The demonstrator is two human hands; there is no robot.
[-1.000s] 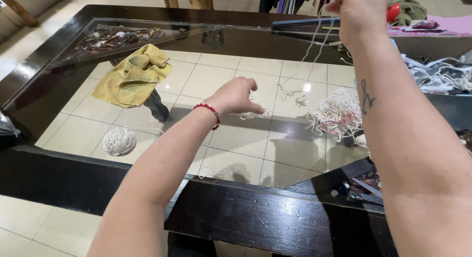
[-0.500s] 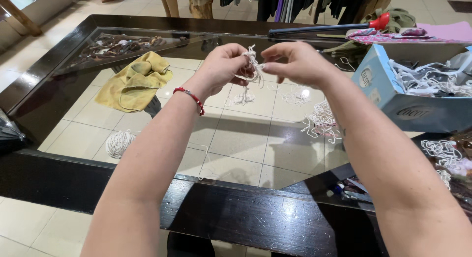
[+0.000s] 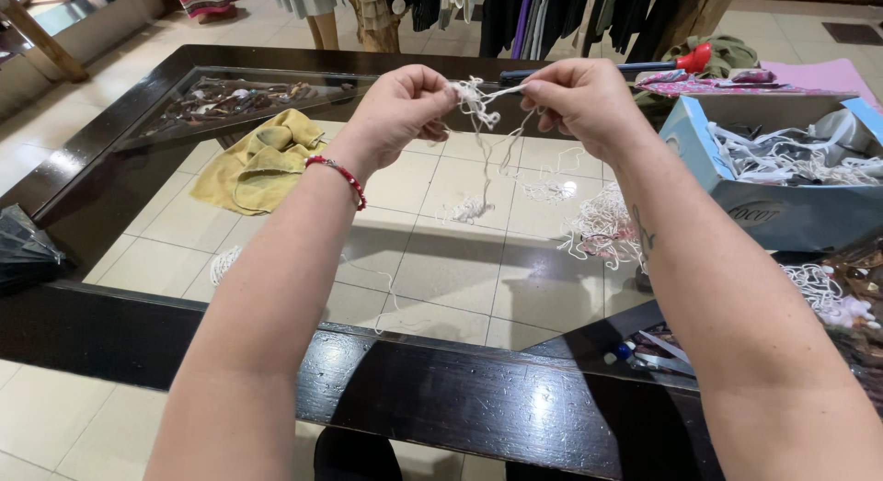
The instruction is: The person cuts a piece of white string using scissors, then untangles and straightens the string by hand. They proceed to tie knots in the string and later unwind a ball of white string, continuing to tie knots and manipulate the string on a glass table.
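My left hand [image 3: 400,108] and my right hand [image 3: 581,99] are raised over the glass table, both pinching a tangle of white string [image 3: 478,99] stretched between them. Loose ends of the string hang down toward the glass, where a small heap of it [image 3: 464,208] lies. A red bead bracelet [image 3: 338,175] circles my left wrist. A bigger knotted bundle of white cord [image 3: 602,225] rests on the glass under my right forearm.
The glass-topped table has a dark wooden frame [image 3: 441,398]. A yellow cloth [image 3: 262,159] lies at the left, a small white string ball [image 3: 223,263] near the front left. A light blue box [image 3: 782,164] full of white cord stands at the right. Clothes hang behind.
My right hand came down from high up, my left lifted off the glass, and both met on the string. They now hold it slightly farther apart and higher.
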